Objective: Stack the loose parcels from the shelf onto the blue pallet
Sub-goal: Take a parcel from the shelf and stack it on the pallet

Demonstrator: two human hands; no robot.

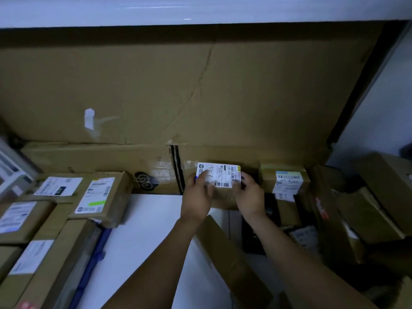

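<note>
As left hand (197, 198) grips, parcel (223, 195) crosswise, label-up

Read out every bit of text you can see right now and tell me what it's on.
"3-1": handwritten on the white label of the small parcel held in the left hand and right hand.
"5020 T008": printed sideways at that label's right edge; digits uncertain.
Rest of that label, barcode included: too small.
Labels on the left boxes and the right box: blurred, unreadable.

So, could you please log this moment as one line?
left grip: holds parcel | right grip: holds parcel | parcel: label up
</note>
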